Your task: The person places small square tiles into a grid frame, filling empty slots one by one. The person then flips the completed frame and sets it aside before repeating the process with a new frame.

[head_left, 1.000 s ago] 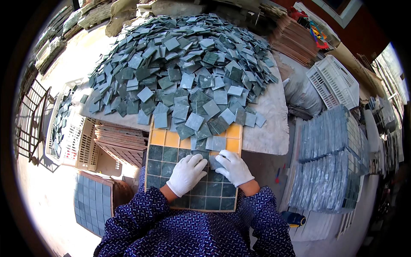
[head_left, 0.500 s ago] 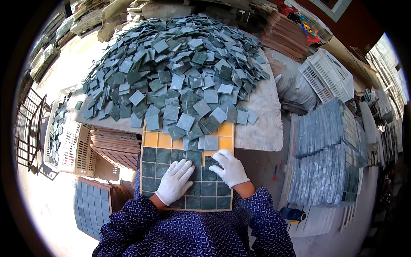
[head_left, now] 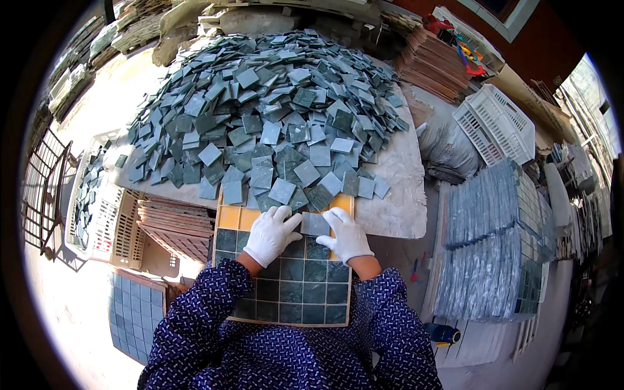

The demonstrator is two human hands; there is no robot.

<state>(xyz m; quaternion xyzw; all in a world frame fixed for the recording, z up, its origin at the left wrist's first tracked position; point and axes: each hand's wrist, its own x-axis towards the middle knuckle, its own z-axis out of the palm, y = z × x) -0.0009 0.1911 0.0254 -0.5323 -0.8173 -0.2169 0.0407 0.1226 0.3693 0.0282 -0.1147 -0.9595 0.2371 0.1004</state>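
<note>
A wooden-edged tray (head_left: 217,246) with a yellow base holds rows of dark green square tiles (head_left: 314,292). A lighter grey tile (head_left: 315,223) lies near its far rows, between my two white-gloved hands. My right hand (head_left: 349,239) has thumb and forefinger bent around the grey tile's right side. Fingers of my left hand (head_left: 270,235) are curled by the tile's left edge; whatever lies beneath them is hidden. Bare yellow base (head_left: 238,218) shows at the tray's far left. Loose tiles from a large heap (head_left: 260,104) overlap the tray's far edge.
The heap sits on a pale tabletop (head_left: 396,208). At left stand a crate of tiles (head_left: 120,221), stacked brown trays (head_left: 175,221) and a tiled panel (head_left: 136,312). To the right are stacked tile sheets (head_left: 484,240), a white crate (head_left: 497,123) and a dark blue object (head_left: 443,332).
Both hands have moved; my left hand went farther forward and my right hand slightly up the tray. They now flank the grey tile. The view has shifted a little.
</note>
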